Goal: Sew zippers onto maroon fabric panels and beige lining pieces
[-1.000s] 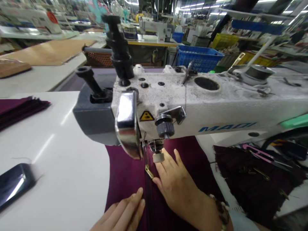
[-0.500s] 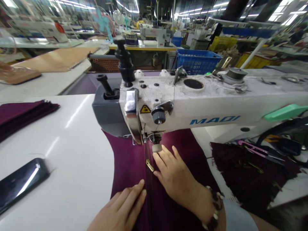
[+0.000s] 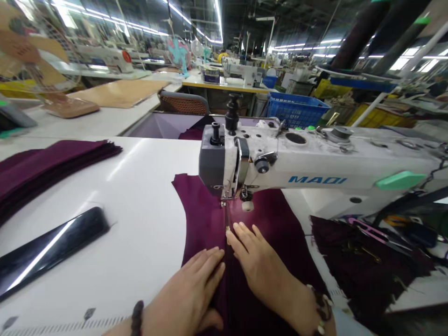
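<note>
A maroon fabric piece with a dark zipper down its middle lies under the presser foot of a white sewing machine. My left hand lies flat on the fabric just left of the zipper, fingers stretched out together. My right hand lies flat on the right side, its fingertips at the zipper a little below the needle. Neither hand grips anything.
A stack of maroon fabric pieces lies at the far left of the white table. A black phone rests near the left front. Dark zipper pieces and pink snips lie at the right. Other workstations and a blue crate stand behind.
The view has pulled back and risen, so the machine looks smaller. Both hands have slid toward me along the zipper, and the left hand now lies further onto the fabric.
</note>
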Action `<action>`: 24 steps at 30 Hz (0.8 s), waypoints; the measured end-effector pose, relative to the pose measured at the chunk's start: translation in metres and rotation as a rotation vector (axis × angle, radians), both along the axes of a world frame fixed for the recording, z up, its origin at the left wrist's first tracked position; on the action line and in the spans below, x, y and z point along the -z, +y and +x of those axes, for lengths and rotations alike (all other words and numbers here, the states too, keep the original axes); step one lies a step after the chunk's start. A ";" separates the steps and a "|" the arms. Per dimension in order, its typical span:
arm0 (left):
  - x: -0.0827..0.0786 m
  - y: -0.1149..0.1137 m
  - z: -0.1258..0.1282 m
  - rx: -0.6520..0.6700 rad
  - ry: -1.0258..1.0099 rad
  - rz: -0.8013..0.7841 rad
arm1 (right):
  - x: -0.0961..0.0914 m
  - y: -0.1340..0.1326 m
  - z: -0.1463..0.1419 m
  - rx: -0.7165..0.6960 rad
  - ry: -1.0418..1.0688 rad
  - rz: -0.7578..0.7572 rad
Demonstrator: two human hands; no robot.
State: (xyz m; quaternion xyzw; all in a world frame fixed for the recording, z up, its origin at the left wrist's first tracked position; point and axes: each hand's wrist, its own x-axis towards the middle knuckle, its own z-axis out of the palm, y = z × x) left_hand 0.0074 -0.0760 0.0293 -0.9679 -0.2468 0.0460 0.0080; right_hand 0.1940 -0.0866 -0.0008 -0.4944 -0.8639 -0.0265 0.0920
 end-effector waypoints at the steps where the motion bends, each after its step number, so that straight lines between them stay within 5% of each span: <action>1: 0.003 -0.002 -0.001 -0.013 -0.016 0.008 | 0.001 -0.001 0.000 0.001 0.003 -0.003; 11: 0.040 -0.018 -0.017 -0.100 -0.351 -0.076 | 0.000 0.004 -0.001 -0.067 0.044 0.075; 24: 0.027 -0.017 -0.009 -0.109 -0.205 -0.172 | 0.002 0.000 -0.002 -0.070 0.042 0.126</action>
